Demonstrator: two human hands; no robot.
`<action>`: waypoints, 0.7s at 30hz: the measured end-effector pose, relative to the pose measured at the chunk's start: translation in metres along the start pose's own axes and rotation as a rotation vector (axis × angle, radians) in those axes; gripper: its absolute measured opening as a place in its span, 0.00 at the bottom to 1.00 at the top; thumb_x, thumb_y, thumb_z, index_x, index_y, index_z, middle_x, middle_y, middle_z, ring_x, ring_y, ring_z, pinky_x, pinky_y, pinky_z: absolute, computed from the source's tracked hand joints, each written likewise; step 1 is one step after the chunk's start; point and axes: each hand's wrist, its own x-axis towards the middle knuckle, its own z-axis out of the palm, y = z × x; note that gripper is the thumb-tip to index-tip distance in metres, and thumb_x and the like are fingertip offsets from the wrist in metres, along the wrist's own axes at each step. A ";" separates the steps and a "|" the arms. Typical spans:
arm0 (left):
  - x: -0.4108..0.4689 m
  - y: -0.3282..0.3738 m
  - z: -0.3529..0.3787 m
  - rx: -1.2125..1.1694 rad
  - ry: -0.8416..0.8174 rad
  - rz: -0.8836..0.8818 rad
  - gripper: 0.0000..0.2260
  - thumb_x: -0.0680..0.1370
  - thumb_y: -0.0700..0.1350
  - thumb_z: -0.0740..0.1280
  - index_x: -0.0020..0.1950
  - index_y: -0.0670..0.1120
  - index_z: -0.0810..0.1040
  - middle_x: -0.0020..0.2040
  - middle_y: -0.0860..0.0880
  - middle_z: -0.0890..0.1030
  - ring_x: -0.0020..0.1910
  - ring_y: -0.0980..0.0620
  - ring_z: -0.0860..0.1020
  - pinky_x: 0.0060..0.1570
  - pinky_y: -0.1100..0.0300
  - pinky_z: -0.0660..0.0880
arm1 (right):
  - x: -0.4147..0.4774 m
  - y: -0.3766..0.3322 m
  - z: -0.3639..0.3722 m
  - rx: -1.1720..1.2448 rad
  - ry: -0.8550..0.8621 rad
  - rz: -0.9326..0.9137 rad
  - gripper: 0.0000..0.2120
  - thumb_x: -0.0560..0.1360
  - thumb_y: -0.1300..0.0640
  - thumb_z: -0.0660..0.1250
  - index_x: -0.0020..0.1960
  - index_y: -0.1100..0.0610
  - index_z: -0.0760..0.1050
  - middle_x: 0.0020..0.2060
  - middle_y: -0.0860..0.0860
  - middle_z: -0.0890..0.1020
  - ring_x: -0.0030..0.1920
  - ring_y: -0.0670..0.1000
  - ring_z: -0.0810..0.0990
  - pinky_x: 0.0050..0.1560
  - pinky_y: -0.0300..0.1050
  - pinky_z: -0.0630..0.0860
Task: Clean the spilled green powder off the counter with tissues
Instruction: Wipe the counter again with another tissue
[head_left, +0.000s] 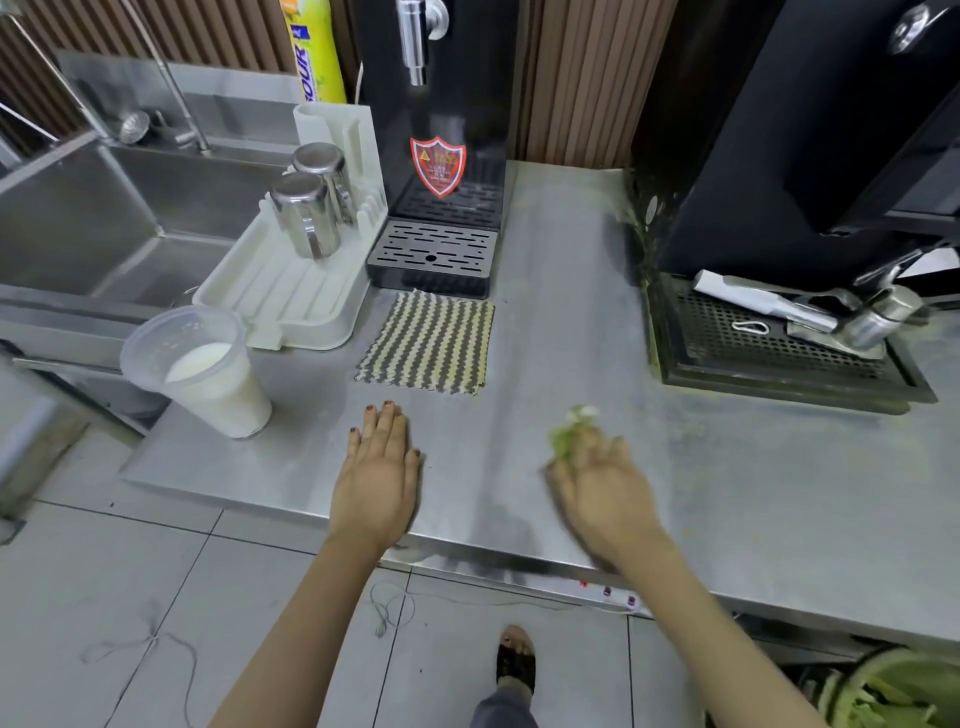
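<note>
Our left hand (376, 478) sits flat on the bench (545, 234), fingers straight, holding nothing. Our right hand (602, 493) is blurry, but its fingers look bunched round a green-stained tissue (571, 431) low over the bench near the front edge. Green powder (640, 244) dusts the bench beside the black machine (779, 156). A striped cloth (426, 343) lies beyond our left hand.

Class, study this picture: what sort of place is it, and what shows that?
Probably a café or drink shop's prep area: a steel counter beside a sink, a black drinks dispenser, and steel jugs upturned on a rack.
</note>
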 end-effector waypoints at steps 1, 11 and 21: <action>0.000 0.000 0.000 -0.007 -0.003 -0.003 0.24 0.81 0.49 0.44 0.74 0.42 0.54 0.76 0.46 0.51 0.75 0.48 0.46 0.72 0.55 0.41 | 0.013 0.015 -0.001 -0.002 0.017 0.142 0.28 0.76 0.47 0.45 0.51 0.65 0.76 0.50 0.65 0.80 0.47 0.62 0.79 0.54 0.55 0.71; -0.002 0.002 -0.003 -0.023 -0.015 0.025 0.22 0.81 0.47 0.48 0.74 0.40 0.55 0.76 0.45 0.52 0.75 0.47 0.46 0.73 0.52 0.43 | -0.052 -0.056 -0.008 0.204 -0.121 -0.192 0.24 0.78 0.47 0.45 0.57 0.58 0.74 0.60 0.59 0.78 0.61 0.55 0.76 0.64 0.52 0.70; -0.007 0.048 -0.004 -0.120 -0.018 0.166 0.20 0.81 0.44 0.49 0.73 0.40 0.57 0.76 0.43 0.51 0.75 0.46 0.46 0.73 0.53 0.42 | -0.057 0.005 -0.012 -0.035 -0.147 0.236 0.28 0.79 0.51 0.40 0.54 0.66 0.74 0.56 0.69 0.76 0.59 0.67 0.74 0.63 0.64 0.67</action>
